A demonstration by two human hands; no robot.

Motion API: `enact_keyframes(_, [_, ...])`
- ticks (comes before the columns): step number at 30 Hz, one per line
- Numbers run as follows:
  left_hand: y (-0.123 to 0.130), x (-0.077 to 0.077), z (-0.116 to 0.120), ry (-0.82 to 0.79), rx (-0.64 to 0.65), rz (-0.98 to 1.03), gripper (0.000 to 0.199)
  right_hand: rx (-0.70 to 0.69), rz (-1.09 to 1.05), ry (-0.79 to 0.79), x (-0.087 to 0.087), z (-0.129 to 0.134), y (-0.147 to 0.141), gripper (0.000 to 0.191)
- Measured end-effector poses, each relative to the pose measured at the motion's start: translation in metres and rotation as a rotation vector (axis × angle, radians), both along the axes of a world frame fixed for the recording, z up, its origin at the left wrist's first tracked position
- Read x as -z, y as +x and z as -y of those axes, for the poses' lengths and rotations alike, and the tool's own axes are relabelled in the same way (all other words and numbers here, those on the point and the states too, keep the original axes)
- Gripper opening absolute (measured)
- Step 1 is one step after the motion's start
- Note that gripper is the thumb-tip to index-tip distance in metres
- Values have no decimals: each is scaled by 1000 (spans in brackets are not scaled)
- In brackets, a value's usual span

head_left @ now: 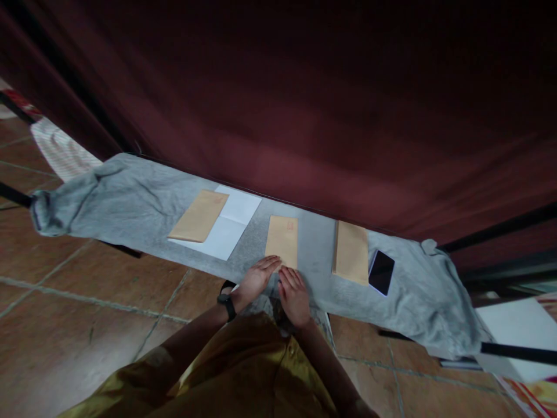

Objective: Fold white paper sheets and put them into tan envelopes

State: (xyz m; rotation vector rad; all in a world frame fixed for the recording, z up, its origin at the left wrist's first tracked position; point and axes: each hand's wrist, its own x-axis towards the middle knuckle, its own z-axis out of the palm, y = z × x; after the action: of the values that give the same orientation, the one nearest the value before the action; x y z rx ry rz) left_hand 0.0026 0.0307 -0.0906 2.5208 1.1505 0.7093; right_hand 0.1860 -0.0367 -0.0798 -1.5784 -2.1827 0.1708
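A brown envelope with a small red print lies flat at the middle of the cloth-covered surface. My left hand, with a dark watch on its wrist, rests on the envelope's near left corner, fingers stretched out flat. My right hand lies at the near edge of the same envelope, its fingers extended, their tips close to those of my left hand. To the left, another brown envelope lies partly over a creased white sheet. On the right is a stack of brown envelopes.
A dark-screened phone lies right of the envelope stack. Grey cloth covers the narrow surface, which has a dark red curtain behind it. Black bars stand out at both ends, above a tiled floor. White boards are at the lower right.
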Motion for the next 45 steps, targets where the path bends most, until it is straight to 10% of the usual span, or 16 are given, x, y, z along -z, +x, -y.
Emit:
enact_keyframes(18, [46, -21, 18, 112, -142, -202, 60, 51, 181, 5, 21, 6, -2, 52])
enact_keyframes(30, [0, -12, 43, 109, 77, -275, 83, 60, 171, -9, 9, 4, 5, 54])
enact_keyframes(45, [13, -9, 48, 135, 0, -329, 73, -46, 136, -66, -9, -12, 12, 53])
